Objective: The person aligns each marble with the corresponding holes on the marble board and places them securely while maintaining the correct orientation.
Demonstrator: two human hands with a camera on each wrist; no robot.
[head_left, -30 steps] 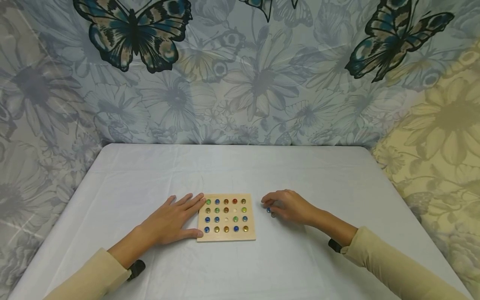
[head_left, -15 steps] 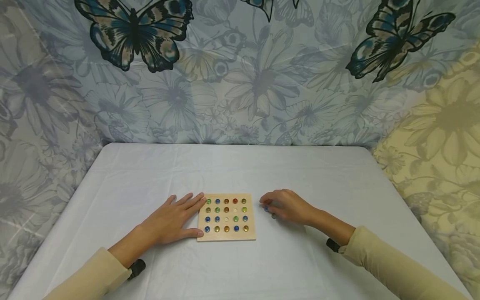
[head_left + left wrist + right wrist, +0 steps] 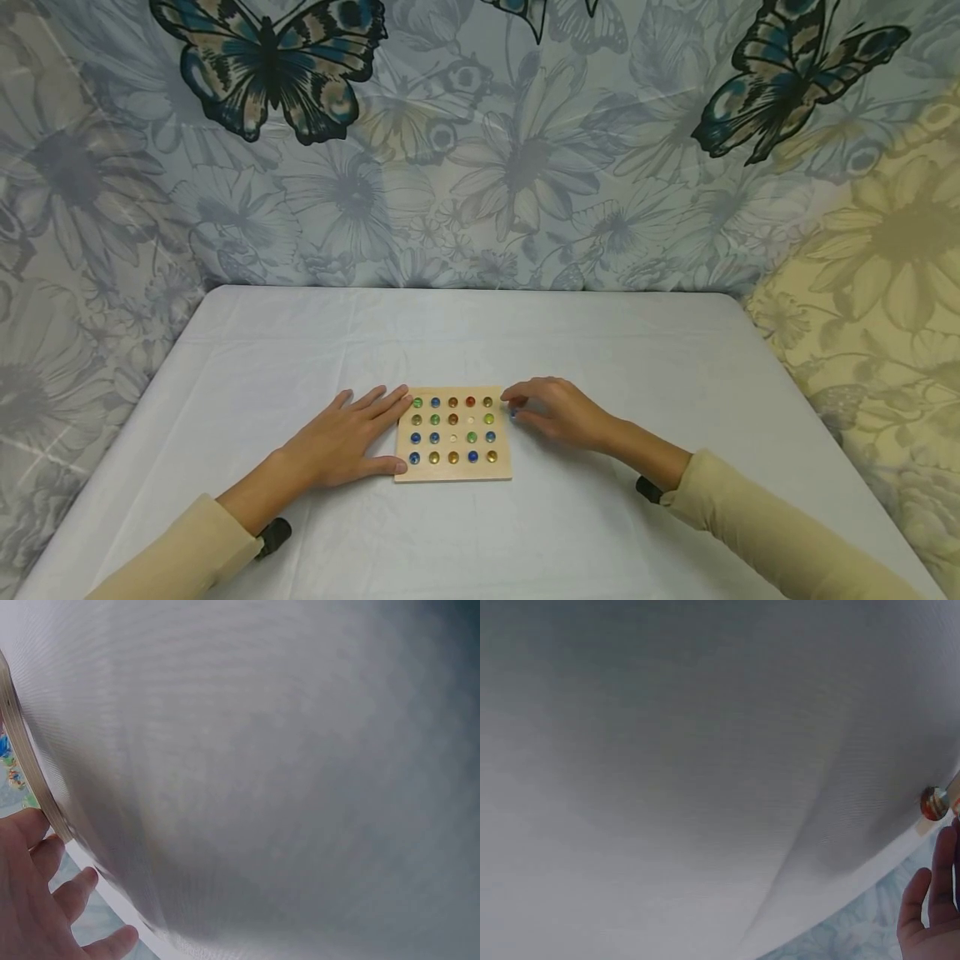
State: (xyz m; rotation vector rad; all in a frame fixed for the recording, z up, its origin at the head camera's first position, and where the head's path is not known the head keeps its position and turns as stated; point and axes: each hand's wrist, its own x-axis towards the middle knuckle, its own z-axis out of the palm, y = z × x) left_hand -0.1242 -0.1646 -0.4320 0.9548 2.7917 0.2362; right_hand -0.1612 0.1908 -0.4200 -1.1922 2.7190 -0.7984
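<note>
A square wooden board lies on the table with rows of coloured glass marbles in its hollows. Two hollows, near its middle, hold no marble. My left hand rests along the board's left edge, fingers spread, index fingertip at the far corner and thumb at the near one. At the board's right edge my right hand pinches a blue marble, mostly hidden by the fingers. In the right wrist view, a clear marble with a reddish swirl shows beside the fingers; whether it is touched, I cannot tell.
A white cloth covers the table. Behind it hangs a patterned curtain with butterflies and flowers. Both wrists carry small black devices, and beige sleeves cover the forearms.
My right hand has moved left with the blue marble, up to the board's right edge. A second marble seen under that hand earlier is now out of sight in the head view. My left hand stays still.
</note>
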